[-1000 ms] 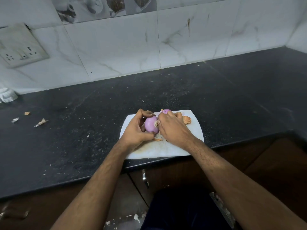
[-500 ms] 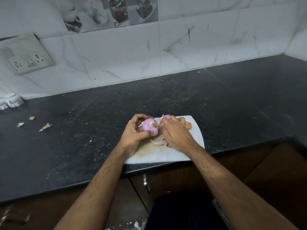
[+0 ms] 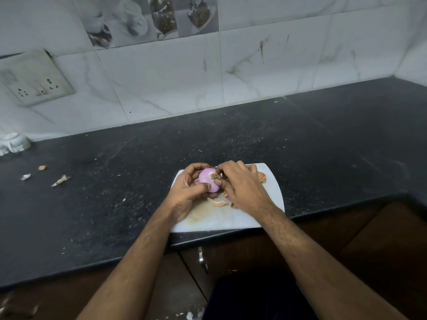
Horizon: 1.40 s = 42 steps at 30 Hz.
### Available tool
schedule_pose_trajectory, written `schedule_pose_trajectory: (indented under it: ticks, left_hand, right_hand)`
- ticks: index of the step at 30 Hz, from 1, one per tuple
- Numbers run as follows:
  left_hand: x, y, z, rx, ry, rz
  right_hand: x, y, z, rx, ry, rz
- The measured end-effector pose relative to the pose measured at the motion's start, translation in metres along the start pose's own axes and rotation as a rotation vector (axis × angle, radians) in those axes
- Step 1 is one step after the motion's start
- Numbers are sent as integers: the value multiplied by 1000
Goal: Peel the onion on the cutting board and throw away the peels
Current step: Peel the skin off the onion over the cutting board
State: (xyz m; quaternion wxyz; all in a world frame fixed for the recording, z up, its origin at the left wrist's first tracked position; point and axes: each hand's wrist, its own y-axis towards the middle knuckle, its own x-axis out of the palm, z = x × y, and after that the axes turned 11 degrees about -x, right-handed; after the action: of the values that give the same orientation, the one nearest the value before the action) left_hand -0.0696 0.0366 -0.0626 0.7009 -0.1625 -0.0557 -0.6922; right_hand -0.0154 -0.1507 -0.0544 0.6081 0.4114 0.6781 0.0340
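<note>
A purple onion [image 3: 206, 181], mostly bare of dry skin, is held just above the white cutting board [image 3: 272, 192] with its brown root end facing me. My left hand [image 3: 184, 192] grips it from the left, thumb across its lower side. My right hand [image 3: 242, 188] comes in from the right, its fingertips pinching at the root tuft and the skin beside it. Loose orange-brown peels [image 3: 217, 202] lie on the board under my hands, and another peel [image 3: 262, 176] shows past my right hand.
The board sits at the front edge of a black stone counter [image 3: 323, 146]. Small peel scraps [image 3: 60, 180] lie far left on the counter, with a white object [image 3: 13, 144] at the wall. A tiled wall with a socket plate [image 3: 34, 78] rises behind. Cabinet doors are below.
The onion has been turned in my left hand so its root end now faces me. My right fingers moved up onto the root. The camera view tilted slightly.
</note>
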Motion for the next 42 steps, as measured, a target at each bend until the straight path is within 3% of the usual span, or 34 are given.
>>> schedule_pose_trajectory:
  ticks: [6, 11, 18, 25, 32, 42]
  left_hand:
    - [3, -3, 1, -35, 46, -5]
    - [-1, 1, -1, -24, 70, 11]
    - [6, -2, -4, 69, 230, 116]
    - [13, -4, -7, 194, 414, 247]
    - [8, -4, -8, 247, 403, 219]
    - [5, 0, -9, 190, 478, 142]
  right_hand:
    - [0, -4, 4, -60, 69, 52]
    - [2, -4, 4, -117, -58, 14]
    - [10, 0, 4, -76, -119, -53]
    - [12, 2, 5, -59, -191, -9]
    - [15, 1, 3, -56, -387, -48]
    - [16, 0, -2, -112, -441, -60]
